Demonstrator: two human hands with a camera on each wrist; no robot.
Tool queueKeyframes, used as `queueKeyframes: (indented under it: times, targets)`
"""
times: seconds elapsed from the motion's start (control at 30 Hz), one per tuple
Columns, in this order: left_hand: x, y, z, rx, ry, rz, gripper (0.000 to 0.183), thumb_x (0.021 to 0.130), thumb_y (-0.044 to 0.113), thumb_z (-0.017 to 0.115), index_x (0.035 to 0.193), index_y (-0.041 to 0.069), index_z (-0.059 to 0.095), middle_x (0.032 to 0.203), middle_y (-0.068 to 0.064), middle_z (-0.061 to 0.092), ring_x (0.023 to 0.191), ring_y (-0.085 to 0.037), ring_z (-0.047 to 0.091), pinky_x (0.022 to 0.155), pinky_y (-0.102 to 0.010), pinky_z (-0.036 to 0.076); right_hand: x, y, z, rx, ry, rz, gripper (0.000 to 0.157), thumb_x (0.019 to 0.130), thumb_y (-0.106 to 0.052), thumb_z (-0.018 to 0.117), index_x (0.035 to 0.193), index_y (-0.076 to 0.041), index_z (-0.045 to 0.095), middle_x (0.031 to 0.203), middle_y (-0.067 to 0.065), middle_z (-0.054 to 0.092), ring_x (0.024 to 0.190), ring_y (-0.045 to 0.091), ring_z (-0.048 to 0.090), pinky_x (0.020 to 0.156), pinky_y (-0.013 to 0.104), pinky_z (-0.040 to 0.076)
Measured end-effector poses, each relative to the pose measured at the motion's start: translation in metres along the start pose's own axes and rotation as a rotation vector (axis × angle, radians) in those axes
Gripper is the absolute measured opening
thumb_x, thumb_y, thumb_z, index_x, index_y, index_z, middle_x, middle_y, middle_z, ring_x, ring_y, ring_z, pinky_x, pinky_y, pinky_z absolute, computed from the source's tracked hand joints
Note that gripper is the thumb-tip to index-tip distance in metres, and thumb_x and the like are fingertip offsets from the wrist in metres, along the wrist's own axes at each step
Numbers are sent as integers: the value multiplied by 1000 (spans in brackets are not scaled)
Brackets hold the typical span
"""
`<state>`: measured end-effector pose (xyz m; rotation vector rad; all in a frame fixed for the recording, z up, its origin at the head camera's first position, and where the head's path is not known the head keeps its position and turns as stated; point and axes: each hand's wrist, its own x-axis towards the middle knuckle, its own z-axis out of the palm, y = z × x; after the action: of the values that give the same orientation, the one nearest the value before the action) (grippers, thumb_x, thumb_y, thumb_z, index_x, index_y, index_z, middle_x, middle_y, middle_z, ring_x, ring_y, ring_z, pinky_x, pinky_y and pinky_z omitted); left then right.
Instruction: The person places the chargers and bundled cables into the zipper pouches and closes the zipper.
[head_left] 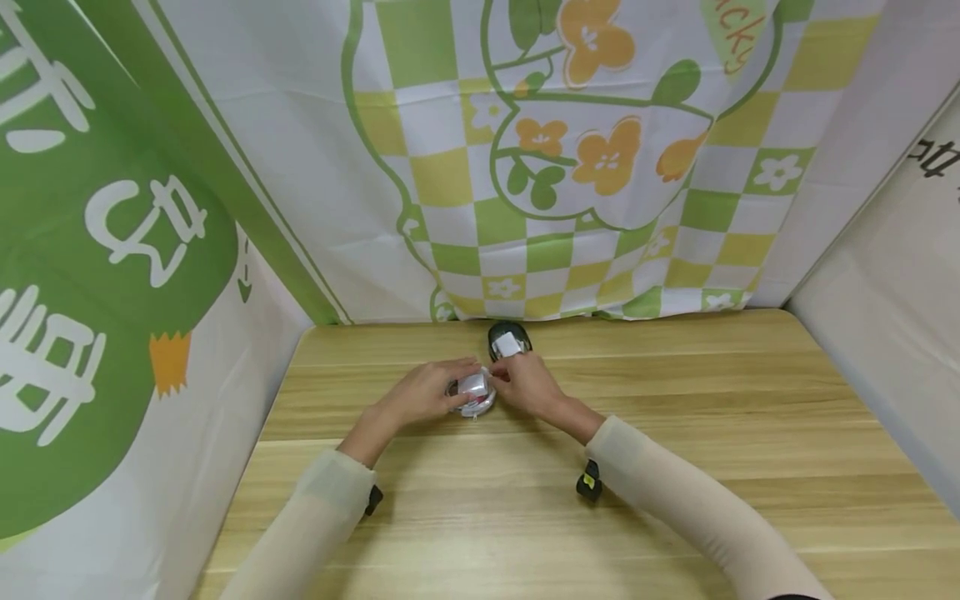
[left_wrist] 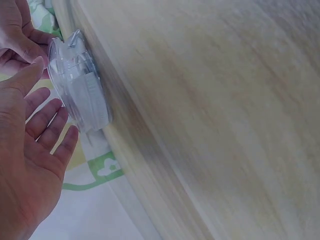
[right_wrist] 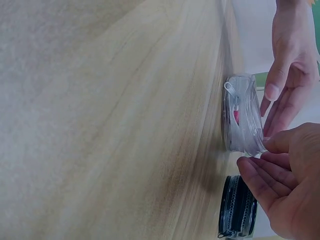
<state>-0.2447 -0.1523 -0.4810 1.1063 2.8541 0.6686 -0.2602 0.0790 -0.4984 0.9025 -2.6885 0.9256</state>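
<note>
A small round clear plastic pouch with a zipper (head_left: 477,407) rests on the wooden table. Inside it are a pale item and a bit of red, seen in the right wrist view. My left hand (head_left: 423,393) is at the pouch's left side, its fingers loosely extended over it. At the pouch's other edge, my right hand (head_left: 531,385) pinches the clear plastic between thumb and forefinger. Just behind the right hand lies a second zip pouch (right_wrist: 239,207), clear with black trim, holding something white.
The wooden table (head_left: 480,517) extends toward me and to both sides. A printed cloth (head_left: 442,179) with checks and flowers hangs along its back edge. Further cloth panels (head_left: 97,250) stand at left and right.
</note>
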Motion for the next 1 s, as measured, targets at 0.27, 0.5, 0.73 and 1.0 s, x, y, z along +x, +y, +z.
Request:
queueKeyframes:
  times: [0.27,0.5,0.73,1.0]
  targets:
    - [-1,-3,6,19,12,-19,51,100,25,76,144,3,65,150,-17,61,135,-33,62,109,-48,54,3,2,3,-14,-10,20,10,97,-11,76,102,-6,84,91,5,82,83,16,77,73,36,64]
    - [-2,-6,10,93,-6,-36,50,101,31,75,142,4,67,152,-13,60,136,-32,61,108,-47,55,4,5,6,-17,-27,10,11,99,-11,75,104,-5,83,95,6,82,85,17,77,77,36,64]
    - [-4,-9,14,51,-3,-41,52,102,30,74,146,3,63,153,-15,58,137,-34,60,111,-48,52,2,6,7,-1,-25,-7,13,100,-12,74,105,-4,83,95,7,82,86,18,77,78,36,64]
    - [-4,-13,17,-8,21,-24,52,102,27,75,145,1,62,153,-16,57,137,-34,59,112,-47,51,-9,8,6,31,5,32,19,98,-11,76,110,3,79,96,12,81,86,22,79,78,36,65]
